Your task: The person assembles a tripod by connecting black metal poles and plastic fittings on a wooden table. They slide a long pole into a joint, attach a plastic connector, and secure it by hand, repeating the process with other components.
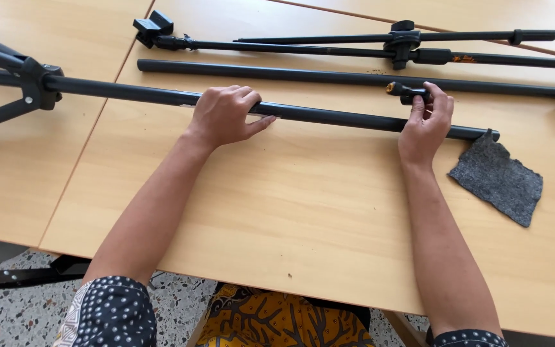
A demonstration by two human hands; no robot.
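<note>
Left grip (225,115) clenches horizontal black pole (329,117); right grip (426,122) pinches its clamp knob (405,90).

I'm seeing bright, even daylight washing over the wooden bench (290,212), soft shadows lying just under the black tubes, faint sheen glinting on the wood, focus holding sharp, edges bowing slightly, no blur showing.
</note>
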